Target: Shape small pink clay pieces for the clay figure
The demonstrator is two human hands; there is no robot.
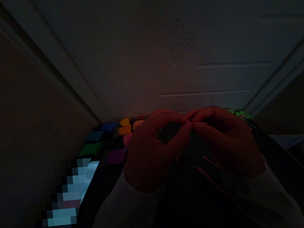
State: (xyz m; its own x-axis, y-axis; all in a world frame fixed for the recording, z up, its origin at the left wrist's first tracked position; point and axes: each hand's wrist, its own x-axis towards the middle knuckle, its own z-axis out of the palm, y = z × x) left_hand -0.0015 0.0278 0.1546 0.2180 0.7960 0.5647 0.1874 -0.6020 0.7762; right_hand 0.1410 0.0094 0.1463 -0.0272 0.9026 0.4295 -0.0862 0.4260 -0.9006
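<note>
Over the dark table, my left hand (155,151) and my right hand (228,140) meet at their fingertips. Both are closed in a pinch on a thin pink strand (192,123), its ends between the thumbs and forefingers. Dim light hides what the strand is made of. Beneath the right hand lie a slim pink tool (210,180) and a second thin pink stick (212,162). A small pinkish curved piece (179,159) rests below the gap between the hands.
Several coloured packets stand at the back left, among them a green one (91,149), a purple one (115,156) and an orange one (125,130). A lit phone-like screen (90,181) lies left. Green flower-like pieces (242,115) sit back right. A white heart-patterned panel (146,57) rises behind.
</note>
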